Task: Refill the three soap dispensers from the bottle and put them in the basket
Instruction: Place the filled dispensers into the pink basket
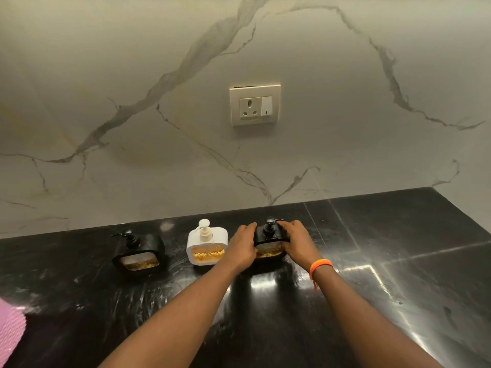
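1. The right black dispenser [269,241] stands on the counter [398,248] near the wall, at about 1 o'clock from the wearer, and is gripped on both flanks: the left hand [243,248] is wrapped round its left side, the right hand [299,241] round its right side and shoulder, by the pump [270,227].
2. Only a shallow amber layer is seen in its window, so it is judged still unfilled.
3. A slip is possible: the counter looks smeared and glossy, and the body could be tipped or soap spilled if the pump is twisted off carelessly.
4. The white dispenser [207,245] stands just beside the left hand, at 9 o'clock from the held one, and could be knocked by it.
5. The left black dispenser [139,253] stands further along at 9 o'clock, well apart.
6. Neither bottle nor basket is in view; a pink object [10,330] at the frame's left edge cannot be identified.
7. A socket [255,104] is set in the wall above.
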{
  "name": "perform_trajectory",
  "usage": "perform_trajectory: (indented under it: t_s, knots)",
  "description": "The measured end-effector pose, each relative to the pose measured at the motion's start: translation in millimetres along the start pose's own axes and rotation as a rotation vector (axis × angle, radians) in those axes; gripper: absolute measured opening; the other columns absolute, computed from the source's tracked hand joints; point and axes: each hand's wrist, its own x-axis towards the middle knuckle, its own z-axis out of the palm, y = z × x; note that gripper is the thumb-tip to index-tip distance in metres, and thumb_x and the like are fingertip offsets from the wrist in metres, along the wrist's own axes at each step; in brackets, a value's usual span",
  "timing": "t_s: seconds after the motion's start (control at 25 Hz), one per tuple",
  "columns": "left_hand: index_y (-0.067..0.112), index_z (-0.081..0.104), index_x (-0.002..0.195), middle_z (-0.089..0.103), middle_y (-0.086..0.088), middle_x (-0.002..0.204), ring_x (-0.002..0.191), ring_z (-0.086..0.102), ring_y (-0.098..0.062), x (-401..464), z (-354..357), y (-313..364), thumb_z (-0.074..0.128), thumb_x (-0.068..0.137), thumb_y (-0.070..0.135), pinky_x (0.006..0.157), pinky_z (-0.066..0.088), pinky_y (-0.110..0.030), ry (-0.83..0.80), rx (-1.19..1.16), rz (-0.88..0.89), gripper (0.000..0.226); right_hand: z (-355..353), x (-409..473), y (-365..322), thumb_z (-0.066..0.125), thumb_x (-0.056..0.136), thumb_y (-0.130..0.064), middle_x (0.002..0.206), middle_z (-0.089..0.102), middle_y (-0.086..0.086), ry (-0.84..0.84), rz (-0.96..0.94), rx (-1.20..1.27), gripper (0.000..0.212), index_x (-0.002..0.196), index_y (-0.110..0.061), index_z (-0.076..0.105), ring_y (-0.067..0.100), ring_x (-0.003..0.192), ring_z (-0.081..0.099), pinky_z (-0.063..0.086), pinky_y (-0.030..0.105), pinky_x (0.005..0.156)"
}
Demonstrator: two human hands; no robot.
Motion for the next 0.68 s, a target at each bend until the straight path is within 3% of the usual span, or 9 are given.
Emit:
perform_trajectory:
  t_s: [0.24,0.4,0.68]
  knots:
    - [0.020,0.046,0.133,0.052,-0.005,0.129,0.119,0.051,-0.022,11.9,-2.7,-5.1,0.059,0.088,0.004,0.102,0.046,-0.039,-0.010,0.045,0.056,0.050,-10.9,9.6,2.3,0.063,0.081,0.002,0.114,0.063,0.003,-0.013,-0.052,-0.010,0.044,0.120,-0.019,0.062,0.022,0.105,0.060,0.051,0.037,0.092]
    - [0.021,0.043,0.135,0.051,-0.004,0.132,0.120,0.051,-0.022,13.5,-1.3,-5.0,0.058,0.089,0.005,0.102,0.046,-0.040,-0.026,0.050,0.052,0.051,-12.9,11.6,3.8,0.064,0.078,0.003,0.110,0.065,0.002,-0.066,-0.026,0.015,0.043,0.112,-0.022,0.058,0.022,0.103,0.062,0.055,0.041,0.087]
    - [0.023,0.037,0.137,0.048,-0.004,0.133,0.121,0.051,-0.023,12.4,-2.5,3.6,0.058,0.088,0.005,0.101,0.047,-0.042,-0.029,0.082,0.065,0.056,-17.8,6.1,2.1,0.063,0.081,0.004,0.112,0.065,0.000,-0.034,-0.007,0.054,0.045,0.117,-0.022,0.057,0.020,0.104,0.062,0.054,0.038,0.088]
